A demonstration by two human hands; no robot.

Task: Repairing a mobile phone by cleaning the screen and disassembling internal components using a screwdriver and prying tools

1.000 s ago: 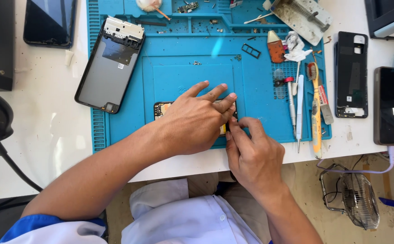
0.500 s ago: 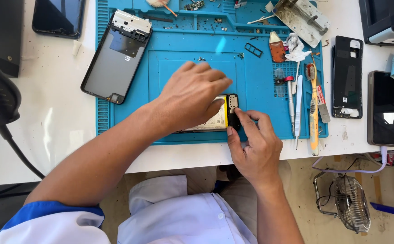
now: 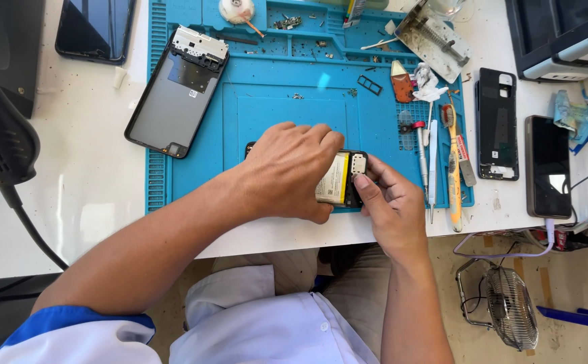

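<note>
An opened black phone (image 3: 348, 180) with a silver and yellow battery lies flat on the blue work mat (image 3: 267, 114), near its front edge. My left hand (image 3: 290, 168) is spread over most of the phone and presses it down; the phone's left part is hidden under it. My right hand (image 3: 391, 205) grips the phone's right end, thumb on its lower corner and fingertips at the top right corner.
A phone back frame (image 3: 176, 91) lies at the mat's left. Screwdrivers, tweezers and a yellow-handled tool (image 3: 453, 168) lie at its right. Two more phones (image 3: 498, 123) (image 3: 548, 166) rest on the white table at right. A small fan (image 3: 509, 307) stands on the floor.
My left hand has slid left and flattened over the phone, uncovering the battery's right end. My right hand has shifted from the front edge to the phone's right end.
</note>
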